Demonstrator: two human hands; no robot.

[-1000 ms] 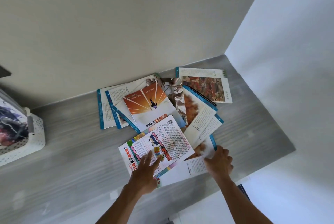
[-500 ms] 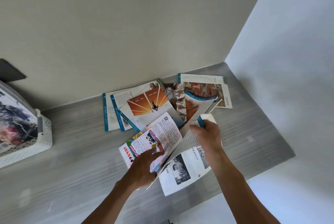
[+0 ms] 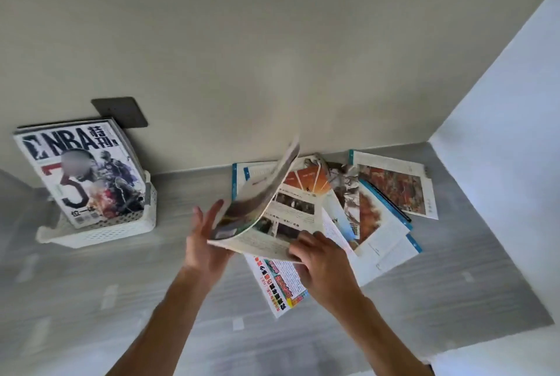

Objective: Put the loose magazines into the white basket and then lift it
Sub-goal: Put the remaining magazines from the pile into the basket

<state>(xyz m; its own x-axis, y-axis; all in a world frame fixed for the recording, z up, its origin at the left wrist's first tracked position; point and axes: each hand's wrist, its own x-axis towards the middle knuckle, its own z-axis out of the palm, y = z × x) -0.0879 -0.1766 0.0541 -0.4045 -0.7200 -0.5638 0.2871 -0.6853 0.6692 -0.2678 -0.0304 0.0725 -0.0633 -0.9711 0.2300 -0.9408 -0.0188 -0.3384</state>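
The grey table (image 3: 91,300) bears a white basket (image 3: 121,231) and scattered magazines (image 3: 391,193).

This is looking like a home room: magazines (image 3: 348,208) are lying on a grey desk (image 3: 91,300) in a plain wall corner, with a socket (image 3: 119,112) at 10 o'clock.

Left hand (image 3: 206,242) spread open; right hand (image 3: 325,263) curled, pinching.
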